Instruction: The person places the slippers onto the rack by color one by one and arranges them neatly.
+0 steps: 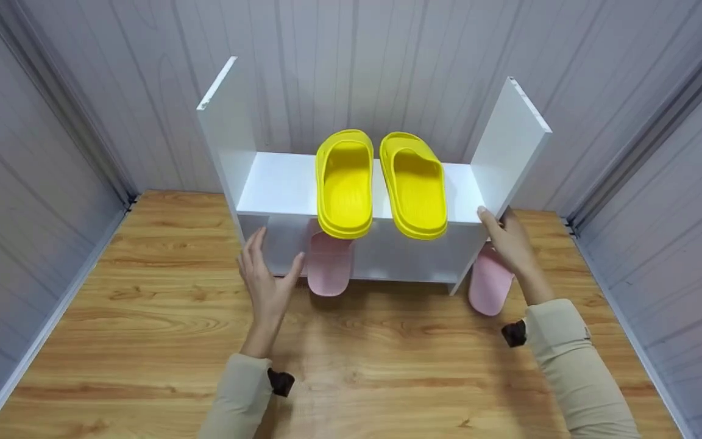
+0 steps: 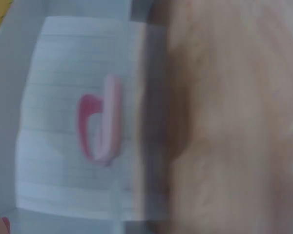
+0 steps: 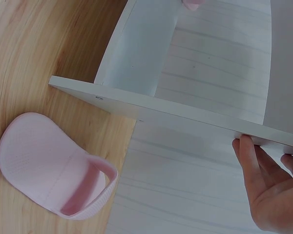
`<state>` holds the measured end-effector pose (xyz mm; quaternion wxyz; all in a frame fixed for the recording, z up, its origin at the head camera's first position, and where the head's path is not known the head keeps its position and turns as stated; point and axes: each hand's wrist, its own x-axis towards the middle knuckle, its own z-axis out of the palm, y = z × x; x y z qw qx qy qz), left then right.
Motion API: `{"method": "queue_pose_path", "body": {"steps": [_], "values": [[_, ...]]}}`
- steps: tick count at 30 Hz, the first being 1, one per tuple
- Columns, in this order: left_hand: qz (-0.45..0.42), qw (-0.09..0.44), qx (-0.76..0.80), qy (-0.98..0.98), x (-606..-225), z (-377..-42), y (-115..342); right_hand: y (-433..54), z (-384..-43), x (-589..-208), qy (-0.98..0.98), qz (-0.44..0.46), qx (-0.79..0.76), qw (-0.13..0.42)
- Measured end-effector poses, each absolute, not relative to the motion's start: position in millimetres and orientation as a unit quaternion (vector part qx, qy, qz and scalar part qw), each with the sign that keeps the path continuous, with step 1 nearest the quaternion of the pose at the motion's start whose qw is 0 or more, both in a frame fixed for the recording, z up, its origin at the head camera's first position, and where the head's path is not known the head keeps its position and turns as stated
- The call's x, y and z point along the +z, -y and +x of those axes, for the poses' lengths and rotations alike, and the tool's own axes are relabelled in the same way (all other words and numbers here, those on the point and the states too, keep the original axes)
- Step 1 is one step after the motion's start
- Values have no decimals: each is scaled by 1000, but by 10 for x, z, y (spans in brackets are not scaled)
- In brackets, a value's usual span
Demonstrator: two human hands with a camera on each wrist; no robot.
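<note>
A white two-tier shelf unit [image 1: 278, 183] stands against the back wall. Two yellow slippers [image 1: 345, 189] sit side by side on its upper board, toes toward the wall. On the lower board is one pink slipper [image 1: 329, 265]; its mate, another pink slipper [image 3: 53, 165], lies on the floor outside the right side panel [image 3: 185, 109]. My left hand [image 1: 265, 289], fingers spread and holding nothing, is near the front of the left side panel [image 1: 226, 128]. My right hand [image 1: 512, 244] touches the right panel from outside, thumb at its front edge, fingers fairly straight.
Grey-white panelled walls [image 1: 40, 152] enclose the space on the left, back and right. Wood-look floor [image 1: 387, 360] spreads in front of the shelf unit. The side panels rise well above the upper board.
</note>
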<state>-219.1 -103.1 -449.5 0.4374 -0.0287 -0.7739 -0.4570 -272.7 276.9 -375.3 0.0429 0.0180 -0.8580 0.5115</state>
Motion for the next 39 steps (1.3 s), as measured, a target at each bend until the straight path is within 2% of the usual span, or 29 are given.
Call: {"method": "queue_pose_path", "body": {"steps": [4, 7, 10, 15, 18, 25, 31, 39], "values": [[-27, 473, -467, 746, -4243, -2213, 1219, -2770, -2722, -3755, 860, 19, 508, 42], [-3, 461, -487, 741, -4069, -2262, 1349, -2772, -2716, -3752, 861, 18, 507, 43], [30, 394, -517, 759, -3917, -2323, 1463, -2772, -2714, -3748, 861, 18, 506, 45], [75, 224, -553, 799, -3765, -2443, 1610, -2762, -2705, -3746, 860, 18, 507, 46], [80, 171, -571, 799, -3743, -2508, 1665, -2766, -2717, -3762, 858, 20, 510, 45], [68, 129, -607, 781, -3760, -2558, 1738, -2769, -2738, -3779, 851, 34, 522, 55], [62, 112, -614, 779, -3728, -2580, 1774, -2761, -2725, -3766, 850, 28, 523, 53], [50, 98, -616, 780, -3758, -2588, 1778, -2770, -2703, -3778, 862, 24, 500, 81]]}}
